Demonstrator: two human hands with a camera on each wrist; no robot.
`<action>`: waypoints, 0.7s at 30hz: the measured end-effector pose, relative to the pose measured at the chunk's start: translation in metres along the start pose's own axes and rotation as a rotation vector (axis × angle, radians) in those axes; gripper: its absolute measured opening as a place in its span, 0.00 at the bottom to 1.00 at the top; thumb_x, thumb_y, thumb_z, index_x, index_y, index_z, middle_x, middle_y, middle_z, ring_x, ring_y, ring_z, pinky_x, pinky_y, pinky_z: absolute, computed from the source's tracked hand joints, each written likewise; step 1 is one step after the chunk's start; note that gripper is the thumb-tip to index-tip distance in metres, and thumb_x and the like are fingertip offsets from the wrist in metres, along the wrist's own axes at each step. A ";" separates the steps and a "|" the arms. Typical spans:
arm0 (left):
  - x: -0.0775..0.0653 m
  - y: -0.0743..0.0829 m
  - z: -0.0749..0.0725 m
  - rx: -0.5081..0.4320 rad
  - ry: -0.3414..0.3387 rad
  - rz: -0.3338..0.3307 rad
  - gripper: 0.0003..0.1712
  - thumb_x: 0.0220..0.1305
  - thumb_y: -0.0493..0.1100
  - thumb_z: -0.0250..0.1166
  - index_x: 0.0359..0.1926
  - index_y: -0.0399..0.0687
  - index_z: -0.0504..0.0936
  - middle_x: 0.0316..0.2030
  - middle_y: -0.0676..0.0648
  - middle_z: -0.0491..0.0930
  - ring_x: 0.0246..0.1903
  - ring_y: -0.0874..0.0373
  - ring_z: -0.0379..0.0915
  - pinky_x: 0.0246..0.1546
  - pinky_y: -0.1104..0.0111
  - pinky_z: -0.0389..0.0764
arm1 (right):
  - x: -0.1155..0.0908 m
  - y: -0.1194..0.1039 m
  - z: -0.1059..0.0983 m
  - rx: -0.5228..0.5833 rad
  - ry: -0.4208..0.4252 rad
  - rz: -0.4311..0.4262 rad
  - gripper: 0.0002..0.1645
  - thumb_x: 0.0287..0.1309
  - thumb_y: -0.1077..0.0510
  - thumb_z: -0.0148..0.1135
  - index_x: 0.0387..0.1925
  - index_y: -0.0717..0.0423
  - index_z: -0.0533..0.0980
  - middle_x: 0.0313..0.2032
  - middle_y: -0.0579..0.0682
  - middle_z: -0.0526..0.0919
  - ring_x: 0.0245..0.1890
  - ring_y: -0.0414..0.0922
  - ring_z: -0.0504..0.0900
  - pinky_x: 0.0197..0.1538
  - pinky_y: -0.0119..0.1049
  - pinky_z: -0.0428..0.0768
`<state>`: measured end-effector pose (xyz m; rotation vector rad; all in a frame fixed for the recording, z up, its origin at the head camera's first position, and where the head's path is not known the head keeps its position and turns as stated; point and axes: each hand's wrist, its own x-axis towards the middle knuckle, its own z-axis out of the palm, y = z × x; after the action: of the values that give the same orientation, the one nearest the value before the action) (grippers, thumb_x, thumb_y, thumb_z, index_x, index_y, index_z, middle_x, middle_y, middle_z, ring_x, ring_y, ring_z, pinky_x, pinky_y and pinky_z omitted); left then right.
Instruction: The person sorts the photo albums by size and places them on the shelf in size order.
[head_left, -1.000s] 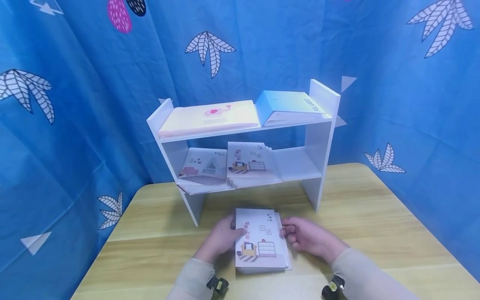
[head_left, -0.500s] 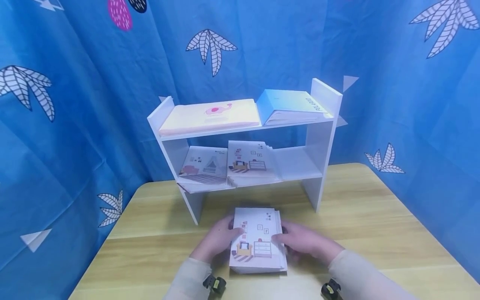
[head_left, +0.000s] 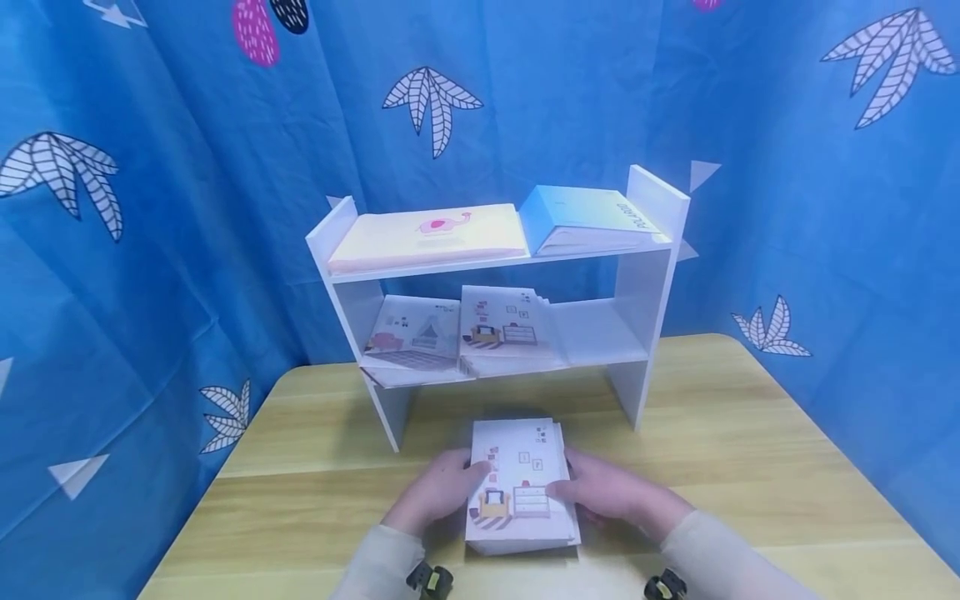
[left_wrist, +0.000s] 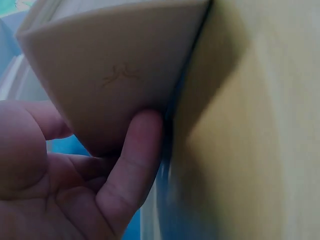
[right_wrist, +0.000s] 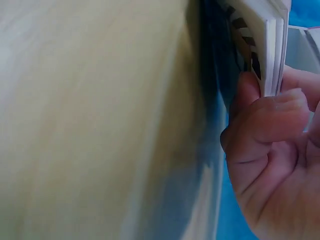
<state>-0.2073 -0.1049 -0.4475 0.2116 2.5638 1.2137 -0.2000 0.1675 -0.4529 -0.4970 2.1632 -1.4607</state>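
A thick white book (head_left: 517, 483) with a yellow armchair and a drawer chest drawn on its cover is close over the wooden table, in front of the shelf. My left hand (head_left: 441, 492) grips its left side, thumb on the cover and fingers beneath. On the opposite side, my right hand (head_left: 611, 487) pinches the page edge with its thumb on top. A plain spine (left_wrist: 115, 75) with a small emblem shows in the left wrist view. Layered page edges (right_wrist: 272, 55) rise between thumb and fingers in the right wrist view.
Behind the book stands a white two-tier shelf (head_left: 652, 292). Its upper board carries a cream elephant book (head_left: 427, 237) and a blue book (head_left: 588, 212). Below them lie a tent-picture book (head_left: 416, 329) and an armchair-picture book (head_left: 502, 325). A blue curtain (head_left: 540, 92) surrounds the table (head_left: 300, 492).
My right thumb has moved from beside the book's right edge onto its cover. The book shifted slightly left, then slightly back right. My left hand keeps its grip.
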 end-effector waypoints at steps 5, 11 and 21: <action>-0.006 0.007 0.000 0.009 0.003 0.034 0.25 0.76 0.57 0.54 0.59 0.44 0.80 0.33 0.52 0.80 0.38 0.55 0.77 0.51 0.44 0.76 | -0.008 -0.007 -0.010 -0.031 -0.009 -0.030 0.45 0.70 0.50 0.60 0.76 0.65 0.51 0.48 0.56 0.81 0.22 0.44 0.77 0.23 0.39 0.77; -0.016 0.028 -0.004 -0.006 -0.011 0.019 0.28 0.76 0.59 0.53 0.62 0.43 0.76 0.34 0.52 0.80 0.37 0.57 0.77 0.49 0.48 0.77 | -0.021 -0.023 -0.025 -0.047 -0.057 -0.075 0.42 0.73 0.50 0.57 0.77 0.63 0.51 0.36 0.54 0.85 0.11 0.48 0.71 0.10 0.41 0.70; -0.041 0.071 -0.019 0.066 0.014 0.074 0.27 0.74 0.61 0.56 0.57 0.43 0.76 0.34 0.53 0.79 0.34 0.58 0.76 0.42 0.56 0.79 | -0.043 -0.044 -0.039 -0.039 -0.084 -0.104 0.39 0.75 0.51 0.55 0.77 0.56 0.51 0.45 0.51 0.84 0.10 0.41 0.65 0.11 0.32 0.65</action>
<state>-0.1748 -0.0844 -0.3731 0.3154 2.6316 1.1611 -0.1859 0.2045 -0.3918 -0.6820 2.1316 -1.4264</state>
